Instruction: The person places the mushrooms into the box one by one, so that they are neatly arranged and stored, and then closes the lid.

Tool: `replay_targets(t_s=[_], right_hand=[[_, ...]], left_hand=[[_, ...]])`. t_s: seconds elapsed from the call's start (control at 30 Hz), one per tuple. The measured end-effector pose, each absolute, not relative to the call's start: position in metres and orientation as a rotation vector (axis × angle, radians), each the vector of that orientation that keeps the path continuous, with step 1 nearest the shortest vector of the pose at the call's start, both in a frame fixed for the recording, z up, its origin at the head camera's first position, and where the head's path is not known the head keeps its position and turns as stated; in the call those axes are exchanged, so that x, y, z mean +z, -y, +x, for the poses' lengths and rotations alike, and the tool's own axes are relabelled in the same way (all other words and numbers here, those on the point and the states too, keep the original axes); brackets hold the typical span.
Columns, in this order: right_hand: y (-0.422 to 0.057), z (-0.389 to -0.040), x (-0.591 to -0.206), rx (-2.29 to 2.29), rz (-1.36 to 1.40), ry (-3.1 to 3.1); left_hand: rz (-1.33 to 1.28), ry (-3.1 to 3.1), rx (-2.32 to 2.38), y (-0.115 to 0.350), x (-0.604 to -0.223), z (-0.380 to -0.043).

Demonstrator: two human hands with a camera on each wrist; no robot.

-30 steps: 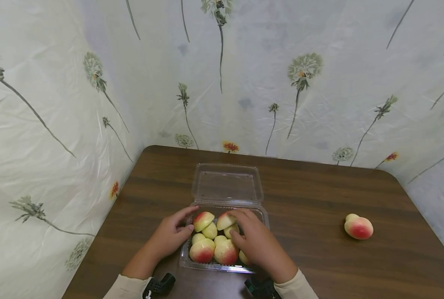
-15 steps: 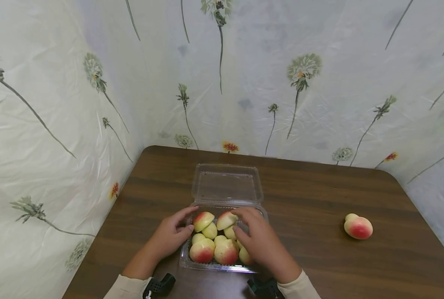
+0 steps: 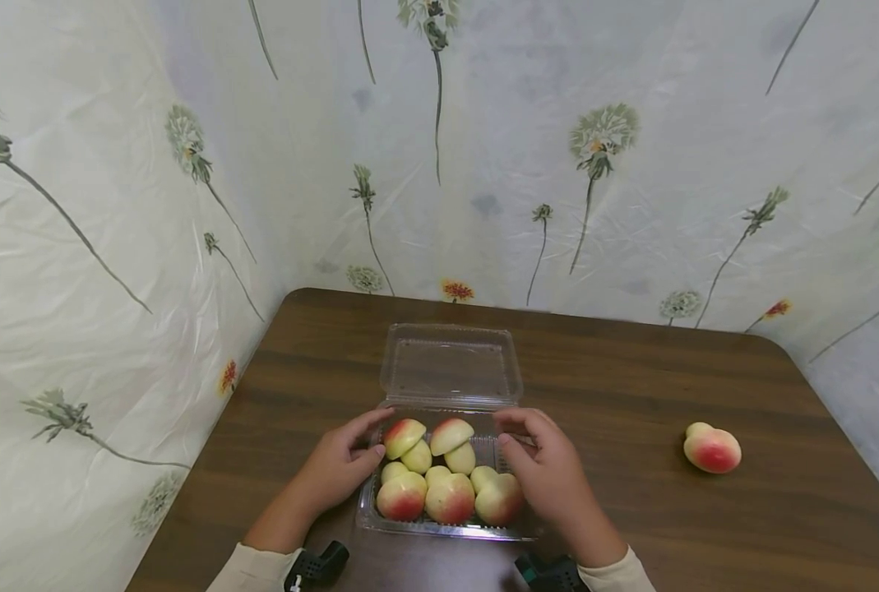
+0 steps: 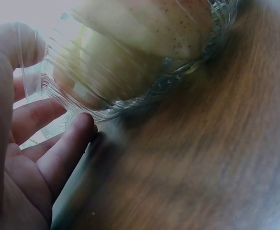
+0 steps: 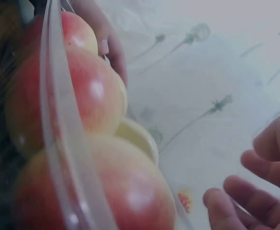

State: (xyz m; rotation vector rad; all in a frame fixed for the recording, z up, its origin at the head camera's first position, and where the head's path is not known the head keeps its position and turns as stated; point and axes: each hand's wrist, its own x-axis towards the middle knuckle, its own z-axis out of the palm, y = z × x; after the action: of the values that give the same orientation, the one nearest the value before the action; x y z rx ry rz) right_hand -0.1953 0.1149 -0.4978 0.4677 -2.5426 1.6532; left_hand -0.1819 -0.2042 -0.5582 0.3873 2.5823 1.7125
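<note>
A clear plastic clamshell container [image 3: 446, 532] lies with its lid [image 3: 450, 362] folded back. Inside sit several mushroom-shaped pieces, each with a red-and-yellow cap and a pale yellow stem: a back-left piece [image 3: 404, 440], a back-middle piece [image 3: 451, 437], and a front row including a front-right piece [image 3: 499, 500]. My left hand [image 3: 339, 464] holds the container's left rim; in the left wrist view its fingers [image 4: 72, 148] touch the ridged plastic. My right hand [image 3: 553, 473] hovers by the right side, its fingers [image 5: 259, 191] loosely bent and holding nothing.
One more mushroom-shaped piece [image 3: 712, 449] lies alone on the brown wooden table [image 3: 617, 395], far to the right. A pale floral sheet [image 3: 498, 148] hangs behind the table and along its left side.
My right hand has drawn back to the right from the back-middle piece, uncovering it and the front-right piece. The left hand stays at the rim.
</note>
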Motion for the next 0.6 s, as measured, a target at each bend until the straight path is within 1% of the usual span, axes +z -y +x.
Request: replay_targets(t_s=[0.4,0.6], right_hand=[[-0.148,-0.197,-0.52,1.79,0.328,2.328],[-0.16,-0.198,-0.523,1.85,0.274,2.28]], left_hand=[[0.378,-2.6,1.694,0.203,-0.557,-0.181],[0.35,-2.571,1.697,0.202,-0.554,-0.18]])
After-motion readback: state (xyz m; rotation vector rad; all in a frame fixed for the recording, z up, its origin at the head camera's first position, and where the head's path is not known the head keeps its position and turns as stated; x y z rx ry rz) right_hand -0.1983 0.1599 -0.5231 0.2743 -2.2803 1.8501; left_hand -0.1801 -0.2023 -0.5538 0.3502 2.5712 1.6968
